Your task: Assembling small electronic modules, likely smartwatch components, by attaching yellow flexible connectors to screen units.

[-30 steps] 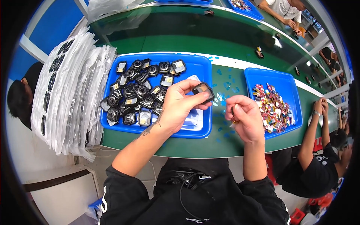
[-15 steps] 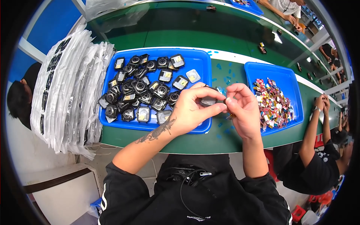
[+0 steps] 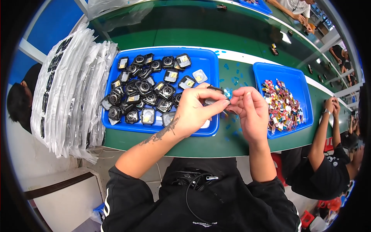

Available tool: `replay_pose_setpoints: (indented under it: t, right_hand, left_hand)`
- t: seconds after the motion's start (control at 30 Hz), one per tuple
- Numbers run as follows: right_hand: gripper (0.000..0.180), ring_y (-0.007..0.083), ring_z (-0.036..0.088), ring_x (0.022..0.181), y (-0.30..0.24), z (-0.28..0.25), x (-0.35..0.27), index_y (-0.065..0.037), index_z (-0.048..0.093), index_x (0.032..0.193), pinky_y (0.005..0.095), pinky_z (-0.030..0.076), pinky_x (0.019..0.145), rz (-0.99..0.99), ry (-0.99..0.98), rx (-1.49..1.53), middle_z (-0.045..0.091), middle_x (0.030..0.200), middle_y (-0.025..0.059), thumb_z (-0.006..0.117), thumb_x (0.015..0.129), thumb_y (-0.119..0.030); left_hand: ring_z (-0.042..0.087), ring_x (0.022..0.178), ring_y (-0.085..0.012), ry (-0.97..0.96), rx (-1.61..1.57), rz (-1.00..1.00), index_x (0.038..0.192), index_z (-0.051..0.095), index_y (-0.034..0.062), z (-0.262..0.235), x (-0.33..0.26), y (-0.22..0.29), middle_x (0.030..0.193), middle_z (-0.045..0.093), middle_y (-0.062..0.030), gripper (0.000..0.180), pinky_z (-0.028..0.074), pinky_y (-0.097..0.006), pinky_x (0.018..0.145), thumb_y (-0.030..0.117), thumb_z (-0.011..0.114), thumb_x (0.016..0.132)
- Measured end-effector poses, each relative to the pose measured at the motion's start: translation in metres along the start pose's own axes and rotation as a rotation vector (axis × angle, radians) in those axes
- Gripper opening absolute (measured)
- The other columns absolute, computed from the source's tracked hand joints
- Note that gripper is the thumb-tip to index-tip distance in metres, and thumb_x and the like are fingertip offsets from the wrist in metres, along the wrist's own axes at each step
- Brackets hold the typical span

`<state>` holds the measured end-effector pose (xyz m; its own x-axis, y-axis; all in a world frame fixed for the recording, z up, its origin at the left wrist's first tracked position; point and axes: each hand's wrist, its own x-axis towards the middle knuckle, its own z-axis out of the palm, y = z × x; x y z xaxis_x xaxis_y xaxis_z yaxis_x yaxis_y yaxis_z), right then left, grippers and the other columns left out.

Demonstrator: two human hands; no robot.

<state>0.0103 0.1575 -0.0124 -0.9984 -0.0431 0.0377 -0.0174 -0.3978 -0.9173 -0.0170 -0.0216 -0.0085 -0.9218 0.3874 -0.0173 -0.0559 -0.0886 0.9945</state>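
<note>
My left hand (image 3: 194, 110) is closed, its thumb and fingers pinching a dark smartwatch case (image 3: 210, 101) by the edge. My right hand (image 3: 254, 116) is just to the right of that case, fingers curled and thumb against the forefinger; anything between them is too small to make out. Left of my hands, a blue tray (image 3: 212, 62) holds a heap of black watch cases (image 3: 143, 87), some showing round sensor backs, others open with yellowish labels inside. On the right, a second blue tray (image 3: 259, 71) contains a pile of small parts (image 3: 284, 106) with red, yellow and silver foil.
Small blue film pieces (image 3: 235, 81) are scattered on the green table between the trays. Stacked plastic-wrapped trays (image 3: 69, 92) stand at the left. Beyond a white rail runs a green conveyor belt (image 3: 185, 33) carrying a few parts. Co-workers sit at the right and far side.
My right fingers have drawn slightly away from the watch case, and the thumb has risen against the forefinger. My left hand still holds the case. Parts on the belt have shifted right.
</note>
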Motion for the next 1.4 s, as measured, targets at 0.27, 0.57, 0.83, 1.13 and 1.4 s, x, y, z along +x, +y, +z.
replay_pose_setpoints:
  t: [0.27, 0.57, 0.83, 1.13, 1.4]
  right_hand:
    - [0.021, 0.0110, 0.063, 0.090, 0.003, 0.006, -0.005, 0.003, 0.063, 0.106, 0.0243, 0.052, 0.080, -0.199, -0.037, -0.427, 0.065, 0.095, 0.0050, 0.069, 0.085, 0.002]
    - [0.020, 0.0117, 0.064, 0.086, 0.000, -0.003, -0.002, 0.004, 0.066, 0.106, 0.0253, 0.052, 0.080, -0.292, 0.111, -0.449, 0.068, 0.101, 0.0095, 0.068, 0.086, 0.002]
    - [0.019, 0.0096, 0.061, 0.071, -0.005, 0.017, -0.001, 0.002, 0.068, 0.100, 0.0236, 0.048, 0.063, -0.364, 0.086, -0.834, 0.069, 0.087, 0.0082, 0.070, 0.081, 0.001]
    - [0.008, 0.0088, 0.050, 0.058, -0.011, 0.023, 0.003, 0.000, 0.067, 0.084, 0.0241, 0.044, 0.055, -0.266, 0.139, -0.812, 0.067, 0.075, 0.0053, 0.072, 0.079, -0.002]
    - [0.008, 0.0057, 0.050, 0.058, -0.006, 0.024, 0.004, 0.002, 0.069, 0.087, 0.0220, 0.044, 0.055, -0.241, 0.146, -0.709, 0.067, 0.074, 0.0052, 0.071, 0.080, -0.001]
  left_hand:
    - [0.060, 0.079, -0.0097, 0.051, 0.091, 0.242, 0.094, 0.072, -0.0025, -0.001, 0.001, -0.008, 0.102, 0.062, -0.0102, 0.011, 0.049, -0.019, 0.068, 0.004, 0.068, 0.086]
    - [0.062, 0.101, -0.0161, -0.019, -0.186, 0.202, 0.130, 0.057, 0.0005, 0.003, 0.002, -0.011, 0.122, 0.053, -0.0113, 0.037, 0.054, -0.028, 0.086, -0.002, 0.049, 0.095]
    - [0.060, 0.113, -0.0197, 0.040, -0.316, 0.119, 0.141, 0.039, -0.0056, 0.009, 0.001, -0.013, 0.125, 0.058, -0.0186, 0.047, 0.051, -0.030, 0.095, -0.006, 0.048, 0.094]
    - [0.060, 0.113, -0.0196, -0.036, -0.308, 0.106, 0.133, 0.047, -0.0087, 0.007, 0.003, -0.015, 0.125, 0.059, -0.0178, 0.039, 0.051, -0.031, 0.096, -0.002, 0.051, 0.095]
    - [0.062, 0.109, -0.0184, -0.037, -0.290, 0.082, 0.134, 0.048, -0.0081, 0.009, -0.001, -0.011, 0.123, 0.061, -0.0163, 0.038, 0.052, -0.031, 0.094, 0.002, 0.051, 0.097]
